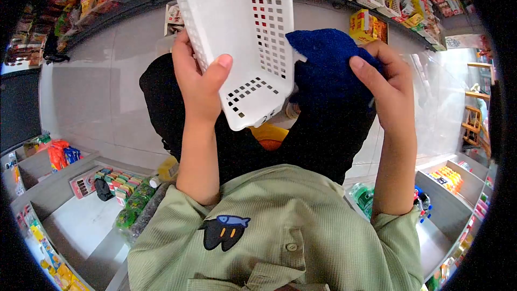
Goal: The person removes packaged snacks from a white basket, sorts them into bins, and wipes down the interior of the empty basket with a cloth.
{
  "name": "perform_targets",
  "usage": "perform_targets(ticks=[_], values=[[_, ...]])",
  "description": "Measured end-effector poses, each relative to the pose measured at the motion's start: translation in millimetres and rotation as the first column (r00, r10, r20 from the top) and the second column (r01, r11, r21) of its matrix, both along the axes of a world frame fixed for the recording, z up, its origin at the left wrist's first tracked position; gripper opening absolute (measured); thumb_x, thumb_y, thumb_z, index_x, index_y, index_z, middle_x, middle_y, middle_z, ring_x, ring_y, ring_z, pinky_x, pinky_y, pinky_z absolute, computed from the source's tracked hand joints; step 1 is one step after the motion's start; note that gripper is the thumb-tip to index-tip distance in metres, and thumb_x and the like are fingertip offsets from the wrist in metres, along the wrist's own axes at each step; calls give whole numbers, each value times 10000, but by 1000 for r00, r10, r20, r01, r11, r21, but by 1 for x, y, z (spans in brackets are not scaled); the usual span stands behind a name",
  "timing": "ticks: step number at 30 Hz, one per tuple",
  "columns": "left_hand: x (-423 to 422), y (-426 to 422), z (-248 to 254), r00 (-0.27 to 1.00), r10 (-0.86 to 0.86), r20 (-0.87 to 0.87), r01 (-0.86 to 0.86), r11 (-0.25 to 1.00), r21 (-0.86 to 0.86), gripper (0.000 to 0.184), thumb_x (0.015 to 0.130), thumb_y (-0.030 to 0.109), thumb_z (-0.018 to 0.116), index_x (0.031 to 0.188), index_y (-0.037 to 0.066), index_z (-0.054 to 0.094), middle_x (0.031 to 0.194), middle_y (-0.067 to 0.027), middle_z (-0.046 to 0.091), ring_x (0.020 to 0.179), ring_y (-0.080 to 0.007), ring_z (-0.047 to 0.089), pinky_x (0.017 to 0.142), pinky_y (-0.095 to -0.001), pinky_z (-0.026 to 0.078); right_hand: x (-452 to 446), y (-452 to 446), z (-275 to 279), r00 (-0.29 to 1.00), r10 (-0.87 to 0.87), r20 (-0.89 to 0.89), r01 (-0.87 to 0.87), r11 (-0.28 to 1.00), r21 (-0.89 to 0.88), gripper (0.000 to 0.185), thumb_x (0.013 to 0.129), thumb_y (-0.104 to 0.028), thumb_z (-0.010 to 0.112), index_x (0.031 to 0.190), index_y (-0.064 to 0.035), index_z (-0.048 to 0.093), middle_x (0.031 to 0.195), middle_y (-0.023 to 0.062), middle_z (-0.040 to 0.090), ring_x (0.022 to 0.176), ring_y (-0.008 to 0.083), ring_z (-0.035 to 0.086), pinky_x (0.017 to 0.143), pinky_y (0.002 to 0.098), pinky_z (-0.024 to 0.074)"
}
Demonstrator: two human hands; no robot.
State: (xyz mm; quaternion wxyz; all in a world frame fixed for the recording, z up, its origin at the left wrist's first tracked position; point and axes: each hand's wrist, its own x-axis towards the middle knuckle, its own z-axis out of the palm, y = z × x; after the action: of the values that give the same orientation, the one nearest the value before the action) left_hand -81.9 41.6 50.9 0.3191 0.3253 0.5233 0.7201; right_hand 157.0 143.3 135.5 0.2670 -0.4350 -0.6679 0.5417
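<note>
A long white perforated plastic basket (231, 27) is held tilted over the lap, its inside facing up with nothing seen in the visible part. My left hand (202, 78) grips its left wall, the thumb over the edge. A dark blue cloth (328, 59) hangs beside the basket's right wall. My right hand (385, 78) pinches this cloth at its right side, thumb on top. The cloth's left corner lies against or very near the basket's side; whether they touch is hard to tell.
Shelves of packaged goods (102, 0) curve along the top. A yellow box (367, 27) stands on the tiled floor (107, 81) beyond my right hand. Low compartments with goods (116, 183) lie at lower left, others (447, 180) at lower right. Wooden furniture (474, 118) stands far right.
</note>
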Motion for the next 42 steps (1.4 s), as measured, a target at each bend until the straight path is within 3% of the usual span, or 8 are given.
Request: perform_targets(ticks=[10, 16, 30, 34, 36, 38, 41, 42], values=[[-8, -2, -6, 999, 44, 7, -44, 999, -15, 744, 716, 305, 713, 1245, -84, 364, 1144, -180, 501, 1038, -227, 530, 914, -350, 429, 5, 21, -32, 992, -107, 74, 104, 994, 46, 209, 887, -228, 636, 899, -20, 620, 771, -20, 590, 694, 64, 513, 638, 215, 409], [-4, -3, -9, 998, 62, 20, -61, 997, -48, 690, 725, 278, 699, 1226, -69, 377, 1131, -168, 503, 1027, -213, 525, 906, -342, 427, -1, 13, -44, 822, -517, -237, 191, 644, -741, 217, 913, -237, 579, 950, -23, 585, 872, 80, 637, 790, 201, 626, 725, 339, 541], [1, 6, -16, 997, -27, 67, 24, 999, 45, 693, 695, 259, 716, 1215, -47, 375, 1095, -156, 519, 991, -191, 547, 872, -331, 458, 17, -53, -92, 836, -533, -128, 1, 234, -972, 370, 890, -250, 574, 1106, 50, 579, 1008, 164, 661, 914, 293, 652, 843, 394, 526], [10, 5, -17, 1000, 30, 2, -30, 999, 23, 711, 681, 247, 730, 1223, -38, 368, 1091, -153, 541, 986, -201, 568, 856, -335, 476, 7, -70, -75, 756, -512, -408, -261, 336, -905, 404, 908, -280, 570, 1134, 55, 576, 1085, 183, 641, 991, 315, 633, 909, 446, 488], [13, 4, -15, 999, 15, 35, -16, 1000, 26, 729, 664, 226, 743, 1228, -37, 363, 1103, -156, 540, 995, -203, 569, 861, -335, 475, 1, -73, -71, 841, -260, -474, -200, 664, -720, 333, 923, -242, 558, 1079, 48, 609, 1044, 169, 655, 895, 284, 653, 829, 407, 517], [14, 5, -17, 999, 2, -45, -3, 1000, -6, 743, 649, 210, 752, 1227, -40, 359, 1098, -159, 544, 985, -208, 576, 859, -335, 476, -8, -64, -58, 885, -61, -462, -296, 693, -658, 263, 912, -211, 587, 956, 39, 656, 906, 151, 681, 735, 240, 649, 677, 346, 512], [16, 5, -20, 981, 22, -191, -27, 999, -23, 766, 620, 193, 762, 1225, -44, 357, 1087, -161, 533, 995, -212, 562, 862, -341, 470, -36, -62, -63, 961, 254, 113, -277, 912, 302, 279, 832, -156, 677, 612, -17, 576, 605, 131, 564, 542, 279, 561, 509, 367, 417], [16, 6, -20, 964, 32, -264, -33, 999, 3, 775, 610, 187, 766, 1226, -45, 356, 1086, -161, 527, 997, -210, 556, 863, -342, 468, -38, -62, -62, 959, 260, 113, -282, 910, 304, 279, 832, -156, 677, 612, -17, 576, 605, 131, 564, 542, 279, 561, 509, 367, 417]])
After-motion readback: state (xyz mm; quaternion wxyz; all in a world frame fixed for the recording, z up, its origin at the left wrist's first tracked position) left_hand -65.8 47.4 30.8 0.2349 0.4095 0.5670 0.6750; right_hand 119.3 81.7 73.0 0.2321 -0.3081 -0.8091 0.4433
